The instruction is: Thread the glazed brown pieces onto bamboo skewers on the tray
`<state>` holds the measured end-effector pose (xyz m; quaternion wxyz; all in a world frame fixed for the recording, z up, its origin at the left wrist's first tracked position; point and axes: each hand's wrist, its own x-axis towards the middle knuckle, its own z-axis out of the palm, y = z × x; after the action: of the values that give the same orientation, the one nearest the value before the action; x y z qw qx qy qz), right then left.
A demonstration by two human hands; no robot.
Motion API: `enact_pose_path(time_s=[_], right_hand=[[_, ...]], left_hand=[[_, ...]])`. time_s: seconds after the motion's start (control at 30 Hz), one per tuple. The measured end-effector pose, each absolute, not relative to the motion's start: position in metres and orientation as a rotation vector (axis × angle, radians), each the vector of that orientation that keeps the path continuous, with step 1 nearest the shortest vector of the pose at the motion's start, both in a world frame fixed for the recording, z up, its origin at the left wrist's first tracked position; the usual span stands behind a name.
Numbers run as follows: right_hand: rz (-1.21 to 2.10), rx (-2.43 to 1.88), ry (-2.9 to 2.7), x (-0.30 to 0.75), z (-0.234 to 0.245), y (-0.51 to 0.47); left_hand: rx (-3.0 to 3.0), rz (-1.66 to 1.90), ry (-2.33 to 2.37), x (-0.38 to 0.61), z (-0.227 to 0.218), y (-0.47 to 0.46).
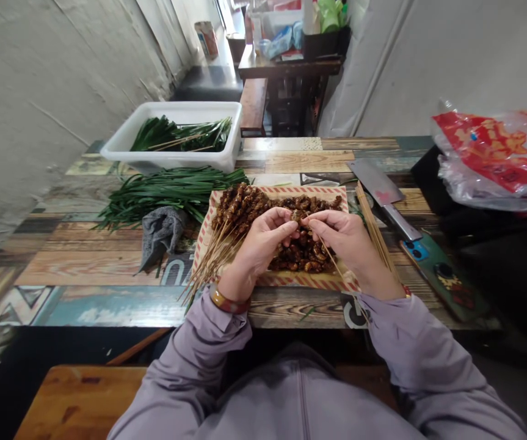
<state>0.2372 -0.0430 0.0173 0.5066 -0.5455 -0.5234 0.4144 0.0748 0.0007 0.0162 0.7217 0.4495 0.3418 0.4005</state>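
Note:
Above a tray with a red-striped border, my two hands meet. My right hand pinches a thin bamboo skewer slanting down toward me. Between the fingertips of my left hand is a small brown piece of food at the skewer's upper end; its exact kind is unclear. Loose glossy brown pieces lie on the tray below my hands. To the left, loaded skewers are piled with their bare sticks toward me. Bare bamboo skewers lie beside my right hand.
Long green chives lie behind a grey cloth at left. Behind them stands a white plastic tub holding greens and sticks. On the right are a cleaver, a green-cased phone and red-printed plastic bags.

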Motion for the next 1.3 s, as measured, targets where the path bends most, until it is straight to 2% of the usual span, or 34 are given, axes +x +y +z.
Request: enact_pose_path(time_s=[0.57,1.3], right_hand=[[1.057,-1.333,-1.313,0.2367,0.0104,-0.0416],[1.091,-1.324,-1.309,0.2351,0.0113,-0.043]], left_hand=[[1.132,0.885,0.79,0.0731,0.0115,0.0021],[0.923,0.83,0.66,0.0711,0.0082,0.0014]])
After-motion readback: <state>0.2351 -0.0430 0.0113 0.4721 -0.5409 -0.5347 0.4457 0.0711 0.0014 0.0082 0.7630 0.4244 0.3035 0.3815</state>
